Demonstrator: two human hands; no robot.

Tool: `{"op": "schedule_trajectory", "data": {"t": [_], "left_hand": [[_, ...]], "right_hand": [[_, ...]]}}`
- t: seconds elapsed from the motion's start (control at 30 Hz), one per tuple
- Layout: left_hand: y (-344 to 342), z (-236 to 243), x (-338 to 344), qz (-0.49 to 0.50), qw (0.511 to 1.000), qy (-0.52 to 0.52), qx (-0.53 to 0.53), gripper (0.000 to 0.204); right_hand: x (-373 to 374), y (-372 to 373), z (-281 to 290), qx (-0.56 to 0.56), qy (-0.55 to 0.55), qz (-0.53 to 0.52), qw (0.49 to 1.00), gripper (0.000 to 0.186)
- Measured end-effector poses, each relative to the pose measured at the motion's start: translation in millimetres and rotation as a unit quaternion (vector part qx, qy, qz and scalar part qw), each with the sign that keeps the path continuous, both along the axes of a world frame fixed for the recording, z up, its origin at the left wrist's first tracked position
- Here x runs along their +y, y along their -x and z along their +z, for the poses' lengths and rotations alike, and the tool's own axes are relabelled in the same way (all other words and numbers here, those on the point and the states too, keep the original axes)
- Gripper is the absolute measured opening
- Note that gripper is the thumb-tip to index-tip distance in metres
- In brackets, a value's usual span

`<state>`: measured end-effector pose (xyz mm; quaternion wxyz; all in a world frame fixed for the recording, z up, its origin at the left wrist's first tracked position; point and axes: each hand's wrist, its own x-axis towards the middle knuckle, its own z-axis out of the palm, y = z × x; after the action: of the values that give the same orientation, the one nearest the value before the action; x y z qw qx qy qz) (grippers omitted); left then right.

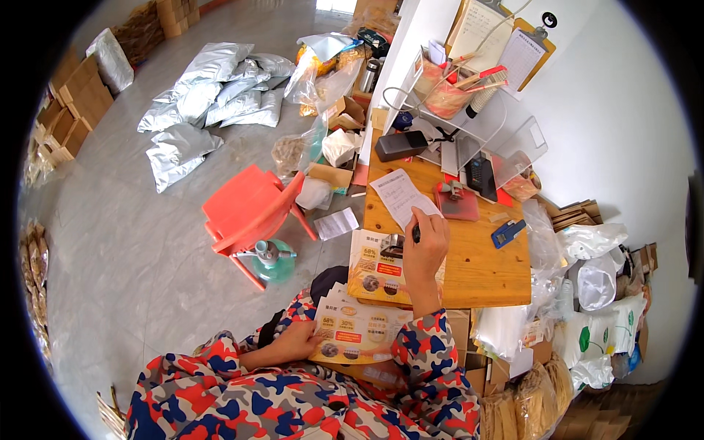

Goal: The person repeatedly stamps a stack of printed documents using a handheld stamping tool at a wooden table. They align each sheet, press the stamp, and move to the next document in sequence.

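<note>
My left hand [295,340] is closed on the edge of a fanned stack of yellow-and-white printed packaging sheets [359,334] in my lap. My right hand [427,249] is over the near left part of the wooden table [484,275], fingers curled round a small black object [416,233], mostly hidden. Beneath it lies a second pile of the same printed sheets [364,268] at the table edge. A dark, silvery piece [392,246] shows on that pile beside my fingers. Just beyond, a handwritten paper slip [400,194] lies close to my fingertips.
The table also holds a red flat box [460,204], a blue stapler [508,233], a black box-shaped device [401,146] and a calculator [481,176]. A red plastic chair [246,205] and a green spray bottle [273,265] stand left. Silver bags [194,99] lie beyond.
</note>
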<state>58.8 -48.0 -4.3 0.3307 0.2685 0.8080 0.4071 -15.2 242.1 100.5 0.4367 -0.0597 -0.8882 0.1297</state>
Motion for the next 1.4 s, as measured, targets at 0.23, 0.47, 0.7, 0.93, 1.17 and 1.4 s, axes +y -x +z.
{"op": "schedule_trajectory", "data": {"t": [0.23, 0.47, 0.7, 0.93, 1.17, 1.4], "left_hand": [[15, 13, 1, 0.019, 0.997, 0.012, -0.071, 0.022], [14, 11, -7, 0.056, 0.995, -0.03, -0.076, 0.021], [-9, 7, -7, 0.024, 0.998, -0.034, -0.054, 0.028], [52, 56, 32, 0.042, 0.99, 0.024, 0.132, 0.05], [102, 15, 102, 0.125, 0.974, -0.061, 0.177, 0.039], [105, 5, 96, 0.166, 0.981, -0.091, -0.048, 0.027]], "right_hand": [[-5, 0, -30, 0.006, 0.024, 0.001, 1.0, 0.024], [2, -32, 45, 0.042, 0.062, -0.023, 0.997, 0.027], [2, -85, 108, 0.106, -0.005, -0.061, 0.993, 0.03], [-3, -119, 87, 0.065, 0.013, -0.1, 0.993, 0.019], [-18, -120, 73, 0.037, 0.067, -0.083, 0.994, 0.025], [-18, -120, 66, 0.033, 0.074, -0.073, 0.994, 0.024]]}}
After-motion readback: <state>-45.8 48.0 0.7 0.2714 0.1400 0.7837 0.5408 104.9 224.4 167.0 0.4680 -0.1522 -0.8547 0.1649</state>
